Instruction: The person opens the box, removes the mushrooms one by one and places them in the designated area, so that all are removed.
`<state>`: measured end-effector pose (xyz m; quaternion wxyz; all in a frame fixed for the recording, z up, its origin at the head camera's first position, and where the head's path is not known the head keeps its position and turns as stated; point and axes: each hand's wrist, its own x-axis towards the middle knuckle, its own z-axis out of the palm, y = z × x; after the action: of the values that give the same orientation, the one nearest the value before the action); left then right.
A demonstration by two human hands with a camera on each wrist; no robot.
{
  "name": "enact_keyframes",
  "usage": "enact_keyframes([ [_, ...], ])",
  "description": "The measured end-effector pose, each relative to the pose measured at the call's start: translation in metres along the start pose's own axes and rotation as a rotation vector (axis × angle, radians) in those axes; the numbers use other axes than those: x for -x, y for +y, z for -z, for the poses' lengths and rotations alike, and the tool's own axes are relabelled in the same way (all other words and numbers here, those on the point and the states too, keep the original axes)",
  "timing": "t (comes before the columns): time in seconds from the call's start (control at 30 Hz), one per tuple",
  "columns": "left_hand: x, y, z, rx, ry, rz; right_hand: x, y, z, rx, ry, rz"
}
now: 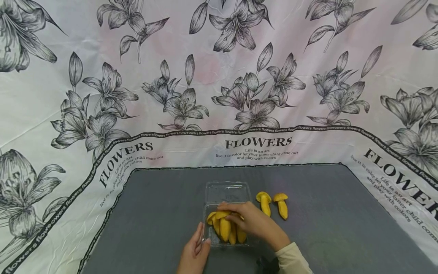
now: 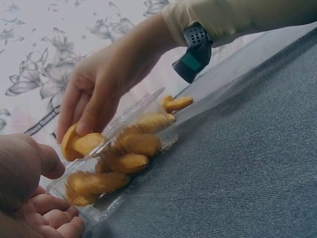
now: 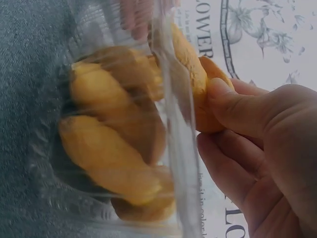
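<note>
A clear plastic clamshell box (image 1: pixel 211 239) stands on the grey tabletop, its lid (image 1: pixel 227 194) folded open toward the back. Several yellow mushrooms (image 2: pixel 96 184) lie inside, seen through the box wall in both wrist views. My left hand (image 1: pixel 195 249) holds the box at its near left corner, thumb at the rim and fingers along the side. Over the box, my right hand (image 1: pixel 254 220) pinches one yellow mushroom (image 2: pixel 87 144) by its cap between thumb and fingers. That mushroom's stem hangs above the others, just inside the rim in the right wrist view.
Two more yellow mushrooms, a left one (image 1: pixel 264 204) and a right one (image 1: pixel 282 207), lie on the grey tabletop (image 1: pixel 328 213) right of the box. A flower-printed cloth (image 1: pixel 191 148) hangs behind and at the sides. A black device (image 2: pixel 193 53) is worn on the right wrist.
</note>
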<state>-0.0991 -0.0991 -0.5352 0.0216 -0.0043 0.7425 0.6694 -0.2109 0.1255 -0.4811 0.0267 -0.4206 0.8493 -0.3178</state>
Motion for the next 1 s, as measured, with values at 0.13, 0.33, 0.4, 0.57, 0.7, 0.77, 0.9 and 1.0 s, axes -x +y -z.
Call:
enact_keyframes([
  [0.13,0.001,0.000,-0.001,0.004,0.010,0.006,0.003,0.002,0.003,0.006,0.010,-0.005],
  [0.33,0.003,-0.002,-0.003,-0.001,0.029,-0.031,0.006,0.004,0.011,-0.010,0.046,0.011],
  [0.4,0.003,-0.002,-0.003,-0.005,0.035,-0.046,0.008,0.005,0.013,0.003,0.061,0.027],
  [0.57,0.002,-0.004,-0.002,-0.005,0.030,-0.072,0.012,0.009,0.018,0.028,0.101,0.045],
  [0.7,0.002,-0.003,-0.001,0.004,0.020,-0.064,0.016,0.012,0.023,0.009,0.124,0.033],
  [0.77,0.002,-0.004,-0.001,0.007,0.015,-0.061,0.018,0.015,0.025,0.014,0.151,0.052],
  [0.9,0.001,-0.005,-0.001,0.002,0.012,-0.067,0.023,0.021,0.028,0.055,0.207,0.090],
  [1.0,0.001,-0.005,-0.001,0.000,0.014,-0.057,0.028,0.025,0.032,0.061,0.228,0.079],
])
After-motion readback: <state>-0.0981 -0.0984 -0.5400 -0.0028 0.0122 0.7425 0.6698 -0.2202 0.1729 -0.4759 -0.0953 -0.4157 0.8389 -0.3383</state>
